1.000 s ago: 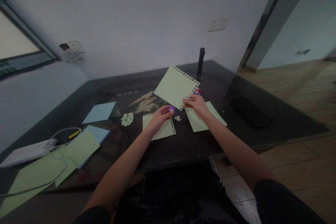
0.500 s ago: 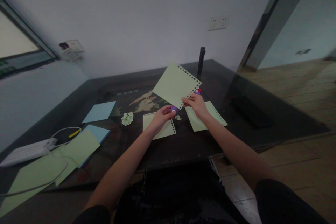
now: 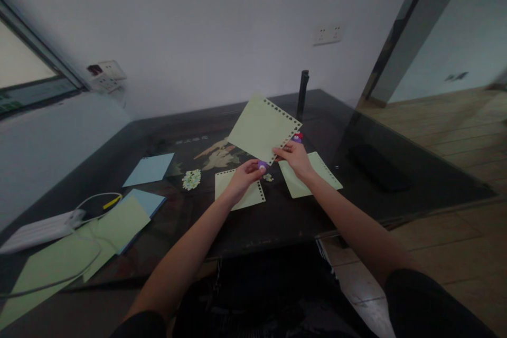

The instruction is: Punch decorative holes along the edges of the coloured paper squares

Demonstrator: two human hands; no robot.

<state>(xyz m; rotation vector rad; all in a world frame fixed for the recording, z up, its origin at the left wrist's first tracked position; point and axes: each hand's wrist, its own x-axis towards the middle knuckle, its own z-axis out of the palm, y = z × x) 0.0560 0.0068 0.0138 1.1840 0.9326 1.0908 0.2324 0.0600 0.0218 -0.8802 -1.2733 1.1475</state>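
- Both forearms reach forward from the lower edge of the view and meet over the middle of the dark bench (image 3: 277, 216).
- The left hand (image 3: 242, 177) curls with its grip closed round a small purple punch (image 3: 262, 165), thumb on top, at the lower corner of a raised sheet.
- The right hand (image 3: 295, 158) pinches that pale green sheet (image 3: 262, 128) by its lower right edge and holds it tilted up off the bench; two of its edges carry a row of punched holes.
- Under the left hand lies a second green sheet with holes (image 3: 241, 190), flat on the bench; under the right wrist lies a third green sheet (image 3: 312, 175).
- A few paper bits (image 3: 268, 177) sit between those two flat sheets, just below the punch.
- A small pile of punched scraps (image 3: 191, 179) lies to the left of the flat sheets.
- Further left are blue paper (image 3: 149, 169), plain green paper (image 3: 119, 224) and a white power strip (image 3: 37, 228) with its cable.
- Just behind the right hand a red and purple item (image 3: 297, 138) shows; what it is I cannot tell.
- At the far edge a dark post (image 3: 303, 94) stands upright before the wall.
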